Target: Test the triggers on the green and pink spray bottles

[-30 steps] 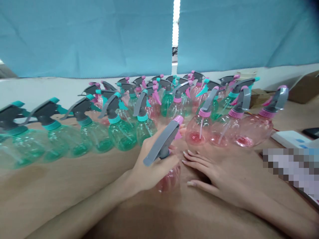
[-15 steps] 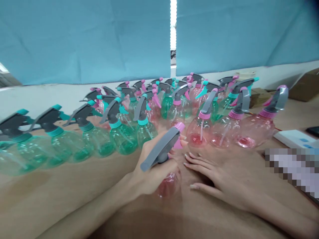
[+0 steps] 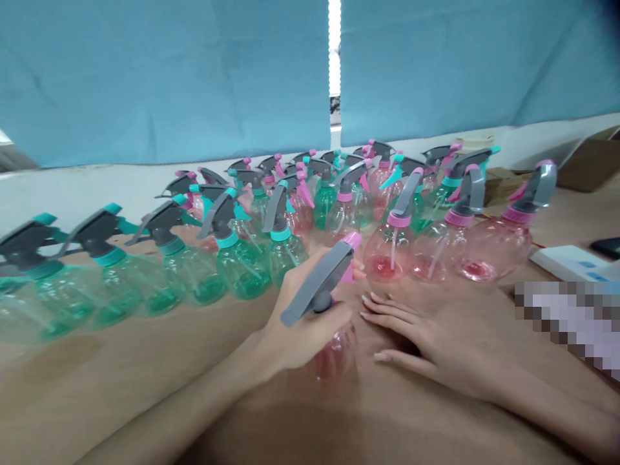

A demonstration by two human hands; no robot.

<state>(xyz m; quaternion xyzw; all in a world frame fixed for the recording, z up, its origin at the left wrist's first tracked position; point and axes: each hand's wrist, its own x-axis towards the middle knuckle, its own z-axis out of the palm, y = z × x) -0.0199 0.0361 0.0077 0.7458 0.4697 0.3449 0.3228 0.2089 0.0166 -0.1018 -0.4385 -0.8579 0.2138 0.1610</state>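
My left hand [image 3: 295,323] is wrapped round the neck of a pink spray bottle [image 3: 334,355] that stands on the tabletop [image 3: 387,413]. The bottle's grey trigger head [image 3: 320,278] has a pink nozzle and points away to the upper right. My fingers hide most of the collar. My right hand [image 3: 421,336] rests on the table just right of that bottle, fingers stretched out and holding nothing. Ahead of it, pink spray bottles [image 3: 387,252] stand in a row. To the left, green spray bottles [image 3: 242,268] with teal collars form another row.
Behind these rows stand several more pink and green bottles [image 3: 324,200], closely grouped. At the right are a white box [image 3: 564,261], a dark object [image 3: 608,247] and a blurred-out patch. Cardboard boxes [image 3: 588,165] sit at the far right, and a blue curtain [image 3: 169,77] hangs behind.
The held bottle and my left hand sit slightly further right in view. My right hand stays flat on the table, almost unmoved. The bottle rows look the same.
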